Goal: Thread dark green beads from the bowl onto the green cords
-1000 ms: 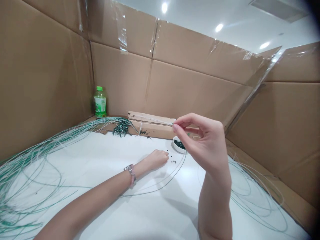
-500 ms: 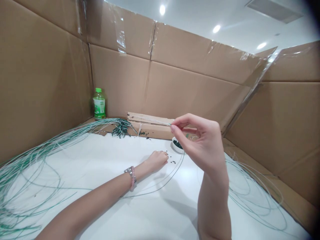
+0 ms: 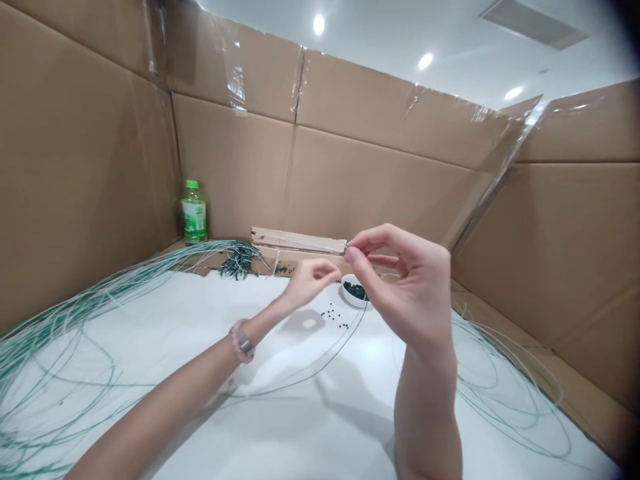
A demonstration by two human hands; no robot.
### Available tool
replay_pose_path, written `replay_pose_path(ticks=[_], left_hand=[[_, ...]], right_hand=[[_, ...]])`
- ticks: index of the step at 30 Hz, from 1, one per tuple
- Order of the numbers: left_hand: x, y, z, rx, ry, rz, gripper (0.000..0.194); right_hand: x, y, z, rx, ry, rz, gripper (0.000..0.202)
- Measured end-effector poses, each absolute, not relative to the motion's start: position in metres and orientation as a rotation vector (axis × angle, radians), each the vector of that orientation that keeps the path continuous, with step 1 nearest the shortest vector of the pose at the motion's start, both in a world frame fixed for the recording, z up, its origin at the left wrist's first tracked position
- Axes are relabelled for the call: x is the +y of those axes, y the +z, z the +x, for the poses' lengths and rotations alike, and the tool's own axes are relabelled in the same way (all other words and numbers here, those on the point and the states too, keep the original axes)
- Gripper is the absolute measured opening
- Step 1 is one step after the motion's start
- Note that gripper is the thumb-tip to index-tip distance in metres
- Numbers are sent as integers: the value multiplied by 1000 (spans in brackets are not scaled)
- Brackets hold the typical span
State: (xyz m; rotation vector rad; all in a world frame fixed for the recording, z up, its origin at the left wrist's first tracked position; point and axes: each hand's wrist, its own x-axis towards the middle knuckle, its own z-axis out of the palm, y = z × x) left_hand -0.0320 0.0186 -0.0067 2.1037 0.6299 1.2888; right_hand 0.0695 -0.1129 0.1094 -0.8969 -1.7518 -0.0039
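Observation:
My right hand is raised, its thumb and forefinger pinched on the end of a thin cord. The cord's lower length curves down and left across the white tabletop. Facing those fingertips, my left hand hangs above the table with thumb and fingertips closed together. Whatever is between them is too small to make out. Several tiny dark beads lie scattered below my left hand. Behind the beads stands a white bowl with dark green pieces in it, partly covered by my right hand.
At left a bundle of green and white cords ends in a dark green cluster. A green bottle stands in the back corner. More loose cords loop at right. Cardboard walls surround the white tabletop.
My left hand has lifted off the tabletop by the beads and come up near my right fingertips, uncovering more beads. My right hand keeps its pinch almost in place.

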Motion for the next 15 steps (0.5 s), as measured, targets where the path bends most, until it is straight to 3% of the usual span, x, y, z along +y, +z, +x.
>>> replay_pose_path(ticks=[6,15], left_hand=[[-25,52,-48,194,1488,1363,27],[-65,66,-44,94,1451,1332,34]], right_hand=[[-123,110,64,-1691,49,-831,8],[-125,102,58,-1651,31,-774,14]])
